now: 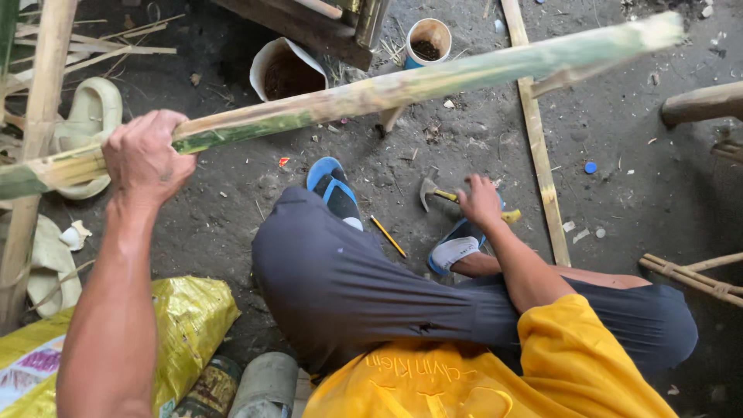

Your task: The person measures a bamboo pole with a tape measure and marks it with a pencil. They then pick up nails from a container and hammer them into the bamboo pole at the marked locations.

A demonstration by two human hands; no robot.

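Dirt floor [635, 193]; left hand [145, 159] grips bamboo [402, 87], right hand [480, 203] on hammer [437, 193].

One bamboo pole [402, 89], one hammer [437, 193], one pencil [388, 236], two cups [428, 39].

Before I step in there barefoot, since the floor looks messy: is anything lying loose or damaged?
Yes. A pencil lies loose on the dirt floor beside the blue sandal, with chips and splinters scattered about. The bamboo pole in the left hand looks split at its far end.

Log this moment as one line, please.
left hand grips long green bamboo pole | right hand on yellow-handled hammer | dirt floor
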